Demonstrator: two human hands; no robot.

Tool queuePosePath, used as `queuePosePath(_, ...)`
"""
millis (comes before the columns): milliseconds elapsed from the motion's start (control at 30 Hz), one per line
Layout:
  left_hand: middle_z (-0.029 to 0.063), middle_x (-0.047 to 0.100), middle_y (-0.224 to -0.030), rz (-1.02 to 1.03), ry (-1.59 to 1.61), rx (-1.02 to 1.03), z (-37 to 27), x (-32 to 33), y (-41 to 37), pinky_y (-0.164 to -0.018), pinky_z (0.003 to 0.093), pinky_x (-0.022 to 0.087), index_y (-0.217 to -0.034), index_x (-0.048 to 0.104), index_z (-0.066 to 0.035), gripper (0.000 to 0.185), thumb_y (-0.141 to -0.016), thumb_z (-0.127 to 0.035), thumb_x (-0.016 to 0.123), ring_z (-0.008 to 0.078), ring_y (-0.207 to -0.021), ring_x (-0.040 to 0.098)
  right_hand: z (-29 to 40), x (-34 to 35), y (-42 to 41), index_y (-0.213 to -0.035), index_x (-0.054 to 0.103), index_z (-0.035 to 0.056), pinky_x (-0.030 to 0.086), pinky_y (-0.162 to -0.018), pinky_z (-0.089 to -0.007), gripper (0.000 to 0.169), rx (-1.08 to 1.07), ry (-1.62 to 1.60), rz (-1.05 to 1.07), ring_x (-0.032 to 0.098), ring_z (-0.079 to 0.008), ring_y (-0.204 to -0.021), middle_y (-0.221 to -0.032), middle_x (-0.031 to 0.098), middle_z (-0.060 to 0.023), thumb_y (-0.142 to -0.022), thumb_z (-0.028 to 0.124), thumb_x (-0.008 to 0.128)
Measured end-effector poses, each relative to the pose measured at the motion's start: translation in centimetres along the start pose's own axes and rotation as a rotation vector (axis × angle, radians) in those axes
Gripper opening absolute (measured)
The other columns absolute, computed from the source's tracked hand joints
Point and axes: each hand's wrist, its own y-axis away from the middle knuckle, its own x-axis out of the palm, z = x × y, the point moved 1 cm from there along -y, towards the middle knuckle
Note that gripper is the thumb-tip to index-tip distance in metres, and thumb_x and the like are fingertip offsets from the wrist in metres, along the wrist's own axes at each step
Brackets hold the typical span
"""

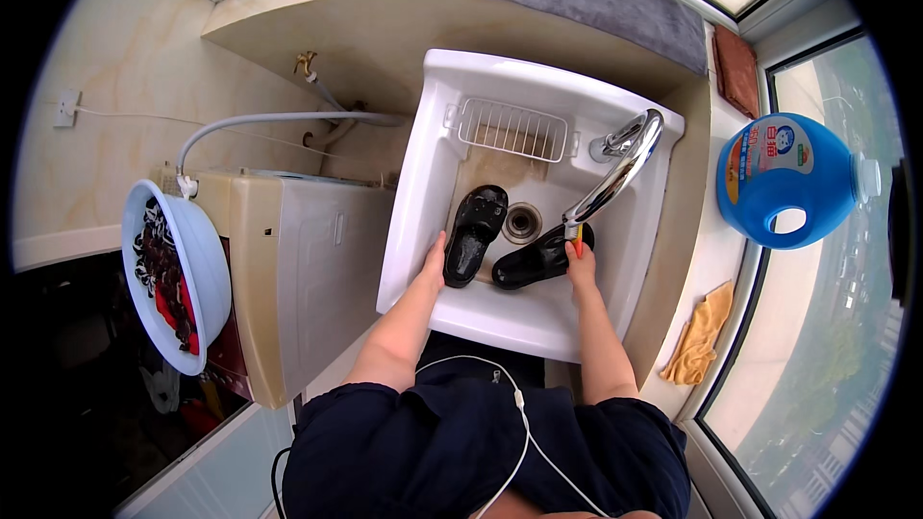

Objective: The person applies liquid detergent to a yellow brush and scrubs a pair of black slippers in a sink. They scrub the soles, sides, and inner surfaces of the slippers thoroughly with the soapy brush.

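Note:
Two wet black slide sandals lie in the white ceramic sink (447,122). My left hand (435,259) is beside the heel end of the left sandal (476,231), at the sink's left inner wall; whether its fingers grip the sandal cannot be told. My right hand (580,262) is closed around the orange-and-yellow handle of a brush (577,239), just under the spout of the chrome faucet (620,176). The right sandal (530,259) lies tilted below it, partly hidden by the hand and brush. Between the sandals shows the metal drain (522,223).
A white wire basket (513,131) hangs at the sink's back. At left, a blue basin (213,281) of dark and red cloth rests on a washing machine (324,267). Along the right ledge are a blue detergent bottle (829,166) and a tan cloth (699,339).

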Motion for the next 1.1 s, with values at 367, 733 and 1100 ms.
queuePosePath(367, 0.0036, 0.051, -0.138, 0.230, -0.474, -0.088, 1.8, 14.6, 7.4, -0.102, 0.0363, 0.040, -0.140, 0.045, -0.010, 0.061, -0.095, -0.050, 0.052, 0.0157, -0.130, 0.044, 11.0, -8.2, 0.0, -0.104, 0.058, 0.0156, 0.023, -0.041, -0.0233, 0.021, 0.296, -0.400, 0.459, 0.029, -0.0058, -0.043, -0.063, 0.042, 0.0065, -0.096, 0.035, 0.057)
queuePosePath(733, 0.0097, 0.061, -0.124, 0.530, -0.115, -0.344, 5.0, 15.7, 11.0, -0.100, 0.0414, 0.047, -0.129, 0.053, -0.008, 0.047, -0.092, -0.036, 0.060, 0.0231, -0.113, 0.060, 9.6, -5.8, 1.6, -0.109, 0.060, 0.0101, 0.037, -0.049, -0.0261, 0.030, 0.344, -0.510, 0.334, 0.045, -0.0084, -0.052, -0.075, 0.059, 0.0021, -0.097, 0.037, 0.054)
queuePosePath(1100, 0.0109, 0.063, -0.119, 0.422, 0.060, -0.217, 4.1, 17.7, 8.9, -0.090, 0.0522, 0.047, -0.125, 0.056, -0.012, 0.047, -0.093, -0.045, 0.050, 0.0307, -0.104, 0.061, 13.0, -5.6, 13.1, -0.127, 0.059, 0.0192, 0.050, -0.079, -0.0448, 0.034, -0.237, 0.220, 0.087, 0.064, -0.0361, -0.092, -0.098, 0.068, -0.0178, -0.096, 0.031, 0.050)
